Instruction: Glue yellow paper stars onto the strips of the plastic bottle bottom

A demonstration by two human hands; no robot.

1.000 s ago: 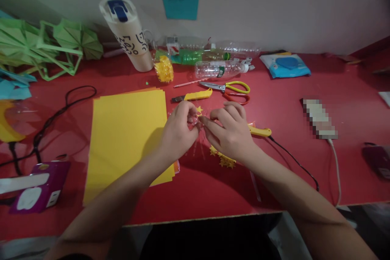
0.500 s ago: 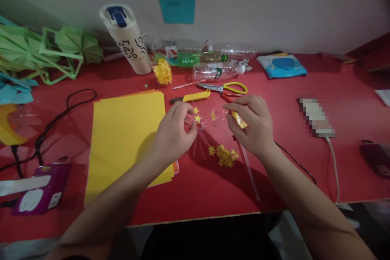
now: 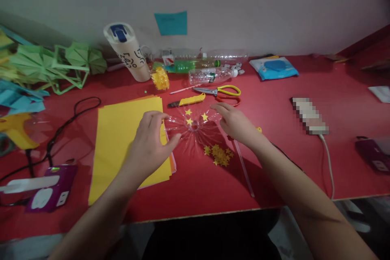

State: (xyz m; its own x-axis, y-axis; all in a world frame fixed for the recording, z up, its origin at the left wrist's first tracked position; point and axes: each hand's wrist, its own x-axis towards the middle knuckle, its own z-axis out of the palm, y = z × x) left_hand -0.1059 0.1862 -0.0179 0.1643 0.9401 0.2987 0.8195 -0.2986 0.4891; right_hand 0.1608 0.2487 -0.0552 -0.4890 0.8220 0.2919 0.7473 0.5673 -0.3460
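A clear plastic piece cut into thin strips (image 3: 194, 136) lies spread like a flower on the red table, with yellow stars (image 3: 189, 122) on its far strips. At its left side my left hand (image 3: 152, 140) is open, thumb and fingers wide apart, over the edge of the yellow paper (image 3: 122, 138). My right hand (image 3: 236, 124) is at the right side of the strips, fingers stretched out and open. Just nearer to me lies a small pile of yellow stars (image 3: 218, 155), beside a pale straw (image 3: 243, 168).
Beyond the strips lie a yellow cutter (image 3: 190, 100), scissors (image 3: 216, 90) and plastic bottles (image 3: 210, 75). A tall white tumbler (image 3: 129, 53) stands behind the paper. To the left are a yellow glue gun (image 3: 18, 132) and cables; a phone (image 3: 309, 115) lies to the right.
My left hand has moved left and its fingers have opened. My right hand has shifted left, its fingers straighter. The plastic strips now show more fully between them. The view has tilted up slightly.
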